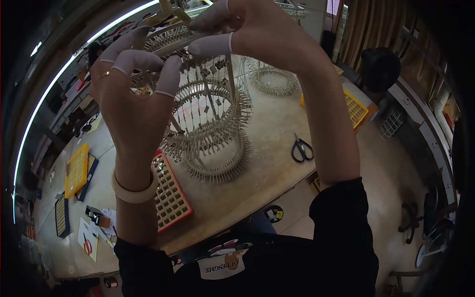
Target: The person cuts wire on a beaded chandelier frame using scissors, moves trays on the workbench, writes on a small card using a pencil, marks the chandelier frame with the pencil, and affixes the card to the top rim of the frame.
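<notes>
A tall round wire rack [203, 119], its rings lined with many small hooks, stands on the table. Thin strands with small dark pieces [217, 65] hang vertically inside it. Up at the rack's top ring [173, 47], my left hand [136, 89] has its thumb and fingers drawn together. My right hand [262, 37] pinches at the same ring from the other side. Pale cots cover several fingertips on both hands. Whatever sits between the fingertips is too small and hidden to make out. A red tray [172, 193] with small square compartments lies below my left wrist.
Black-handled scissors [302, 150] lie right of the rack. Another hooked ring rack [274, 81] stands behind. Yellow trays [76, 171] [355, 109] sit at both sides. Red-handled scissors [87, 244] rest on paper at left. The table's front edge [247, 215] runs near my body.
</notes>
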Demonstrator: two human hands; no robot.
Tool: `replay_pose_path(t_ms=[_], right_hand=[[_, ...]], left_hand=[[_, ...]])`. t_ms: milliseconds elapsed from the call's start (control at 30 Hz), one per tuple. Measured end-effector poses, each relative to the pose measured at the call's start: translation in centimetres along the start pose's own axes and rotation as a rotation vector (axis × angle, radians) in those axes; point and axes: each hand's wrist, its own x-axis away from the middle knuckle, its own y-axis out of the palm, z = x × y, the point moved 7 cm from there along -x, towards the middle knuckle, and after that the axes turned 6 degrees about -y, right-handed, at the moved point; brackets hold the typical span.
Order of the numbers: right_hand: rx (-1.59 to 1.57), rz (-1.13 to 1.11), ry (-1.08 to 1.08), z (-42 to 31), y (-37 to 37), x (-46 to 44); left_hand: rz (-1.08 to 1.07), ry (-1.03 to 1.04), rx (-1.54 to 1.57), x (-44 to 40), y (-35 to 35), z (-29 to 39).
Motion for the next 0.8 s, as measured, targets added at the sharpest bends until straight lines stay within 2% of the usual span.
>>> replay_pose_path(t_ms=[333,400,433,600,800], right_hand=[[-0.013,-0.002,0.053,1.3,0.0,1.8],[-0.015,-0.003,0.059,1.6,0.0,1.9],[-0.016,-0.003,0.061,1.7,0.0,1.9],[-0.02,0.004,0.072,2.4,-0.2,2.4],[-0.028,0.024,0.089,3.2,-0.9,3.2]], left_hand=[[0.025,0.012,0.11,0.2,0.4,-0.3],[0.078,0.271,0.17,0.4,0.4,0.6],[0.077,0.271,0.171,0.4,0.5,0.7],[-0.021,0.38,-0.148,0.9,1.7,2.5],[-0.033,0.331,-0.289,0.7,2.3,3.6]])
